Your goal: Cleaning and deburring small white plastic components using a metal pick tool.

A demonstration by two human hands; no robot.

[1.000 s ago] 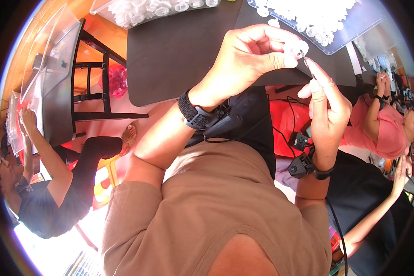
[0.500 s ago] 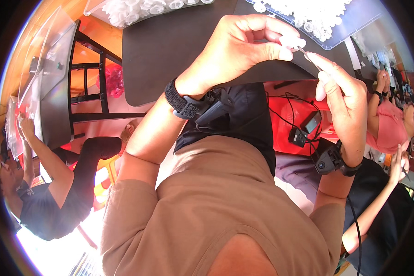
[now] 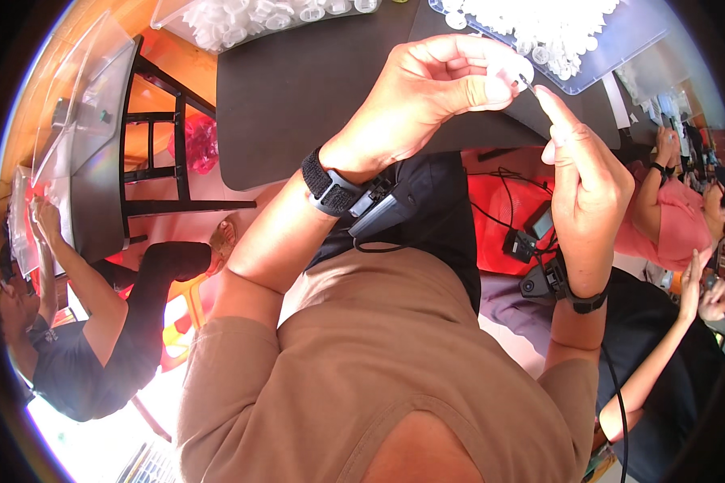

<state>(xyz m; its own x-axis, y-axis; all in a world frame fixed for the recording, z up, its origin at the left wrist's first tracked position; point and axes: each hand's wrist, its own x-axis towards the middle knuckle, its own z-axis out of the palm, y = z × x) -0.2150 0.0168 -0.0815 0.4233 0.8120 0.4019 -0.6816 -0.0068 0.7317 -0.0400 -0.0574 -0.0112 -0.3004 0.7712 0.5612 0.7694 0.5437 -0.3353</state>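
The left hand (image 3: 427, 92) pinches a small white piece (image 3: 527, 68) between thumb and bent fingers, over the dark table (image 3: 298, 113). The right hand's (image 3: 588, 173) thumb and forefinger grip a thin tool (image 3: 528, 84), its tip at the piece. Beyond, similar pieces lie heaped in a clear bin (image 3: 169, 22) and a bluish tray (image 3: 632, 47).

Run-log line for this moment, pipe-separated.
left hand: pinches small white part | right hand: holds thin dark tool, tip at part | clear tray: white pieces piled inside | dark table: under tray
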